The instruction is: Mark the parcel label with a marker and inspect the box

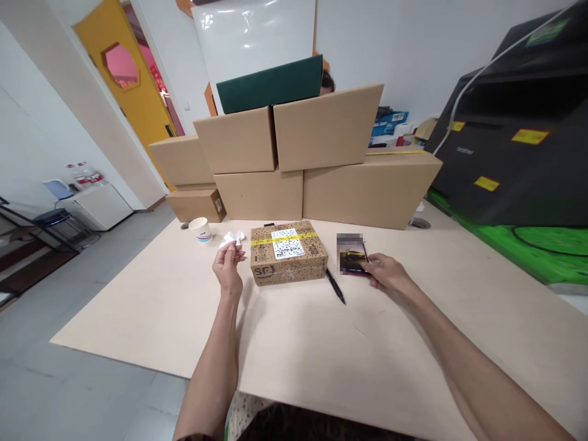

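With the right hand (pixel 388 271), clamping thumb and fingers on the near right corner of a dark phone-like item (pixel 356 263), just right of the carton (pixel 290 264) on the bench (pixel 294 349). Gripping from the right side, so finding the phone-like item lying to the left of that hand and slightly beyond it, its long axis seeming to run away from the body rather than across. Finding part of its face masked by blurred blocks, and being unable to tell between a raised edge and full contact with the bench. With the left hand (pixel 228 269), bunching the fingertips together just left of the carton, near a crumpled white tissue (pixel 234 237); not being able to tell about anything thin pinched there. Judging the right hand the nearer by far, with the whole width of the carton standing between the left hand and the phone-like item. Noticing a black pen (pixel 335 286) slanting from the carton's near right corner toward the body, probably crowding any low sweep leftward. Seeing a paper cup (pixel 201 229) standing beyond the left hand, and stacked cardboard boxes (pixel 257 196) closing off the far side. Judging the widest room for moving to be rightward and toward the body, with the bench's near edge running well apart from the phone-like item.
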Motion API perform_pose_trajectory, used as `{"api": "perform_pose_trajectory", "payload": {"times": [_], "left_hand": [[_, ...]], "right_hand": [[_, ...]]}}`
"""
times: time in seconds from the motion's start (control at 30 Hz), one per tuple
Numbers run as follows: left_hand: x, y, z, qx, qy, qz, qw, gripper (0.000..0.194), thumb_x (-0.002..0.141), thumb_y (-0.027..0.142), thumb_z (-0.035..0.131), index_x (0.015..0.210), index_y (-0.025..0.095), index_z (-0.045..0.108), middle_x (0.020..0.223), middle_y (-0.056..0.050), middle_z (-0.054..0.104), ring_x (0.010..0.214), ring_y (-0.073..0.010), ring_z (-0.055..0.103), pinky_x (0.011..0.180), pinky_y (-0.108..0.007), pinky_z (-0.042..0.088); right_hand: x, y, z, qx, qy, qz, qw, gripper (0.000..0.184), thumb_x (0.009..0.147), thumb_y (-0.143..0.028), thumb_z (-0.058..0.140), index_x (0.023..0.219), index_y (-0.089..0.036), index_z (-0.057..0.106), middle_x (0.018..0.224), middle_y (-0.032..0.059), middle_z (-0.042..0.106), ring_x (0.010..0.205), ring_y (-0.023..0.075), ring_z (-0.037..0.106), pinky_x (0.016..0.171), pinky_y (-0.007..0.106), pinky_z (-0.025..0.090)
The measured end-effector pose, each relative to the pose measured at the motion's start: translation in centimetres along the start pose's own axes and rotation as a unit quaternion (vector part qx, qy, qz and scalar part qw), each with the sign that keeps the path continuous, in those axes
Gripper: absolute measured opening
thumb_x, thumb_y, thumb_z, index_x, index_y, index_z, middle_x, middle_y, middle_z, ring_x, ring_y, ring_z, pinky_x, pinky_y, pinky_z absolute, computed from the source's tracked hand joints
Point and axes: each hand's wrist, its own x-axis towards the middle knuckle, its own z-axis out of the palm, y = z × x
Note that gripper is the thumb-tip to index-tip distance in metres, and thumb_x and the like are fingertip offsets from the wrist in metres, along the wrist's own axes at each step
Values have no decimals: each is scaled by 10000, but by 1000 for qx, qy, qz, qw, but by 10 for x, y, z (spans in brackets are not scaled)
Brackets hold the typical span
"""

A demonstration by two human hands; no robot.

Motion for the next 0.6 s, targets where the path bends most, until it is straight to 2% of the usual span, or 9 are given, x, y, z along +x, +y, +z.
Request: {"api": "perform_pose_trajectory", "payload": {"times": [0.1, 0.17, 0.27, 0.37, 0.47, 0.6], "left_hand": [[4, -8, -4, 36, -2, -37, 999, 398, 680, 477, 789, 933, 174, 744, 937, -66, 732, 798, -168, 651, 693, -284, 479], [5, -12, -5, 60, -18, -70, 996, 401, 695, 500, 798, 921, 171, 759, 1025, -100, 744, 905, -212, 664, 758, -318, 485], [1, -18, -5, 82, -69, -121, 987, 444, 724, 569, 794, 896, 160, 773, 1067, -143, 762, 1036, -294, 674, 877, -397, 489], [-6, -19, -1, 74, -137, -151, 976, 483, 743, 602, 783, 939, 159, 778, 1048, -152, 783, 1108, -345, 681, 964, -456, 488], [-9, -15, 2, 48, -179, -148, 972, 472, 733, 558, 793, 1012, 179, 765, 1142, -129, 777, 1201, -348, 657, 1032, -456, 478], [-6, -5, 2, -14, -216, -106, 971, 521, 661, 403, 814, 1138, 214, 727, 1294, -83, 725, 1300, -320, 596, 1074, -402, 460]], "right_hand": [[4, 0, -5, -37, 42, -28, 998, 253, 793, -294, 690, 1008, -163, 716, 524, 32, 650, 513, 207, 614, 544, 314, 452], [2, -5, 0, -40, 51, -80, 995, 254, 806, -372, 672, 965, -184, 733, 674, 71, 722, 634, 227, 671, 605, 322, 482], [-6, -21, 20, 38, -20, -157, 987, 464, 841, -601, 593, 989, -190, 750, 868, 100, 776, 717, 252, 707, 636, 352, 529], [-19, -46, 46, 116, -95, -199, 969, 586, 781, -762, 622, 939, -221, 780, 950, 93, 799, 878, 292, 719, 755, 399, 567], [-29, -70, 59, 157, -152, -235, 947, 595, 827, -770, 606, 1026, -242, 795, 1086, 85, 801, 1057, 318, 698, 949, 455, 536], [-32, -86, 61, 225, -162, -253, 927, 592, 867, -741, 604, 1170, -259, 767, 1277, 72, 751, 1223, 306, 645, 1096, 461, 455]]}}
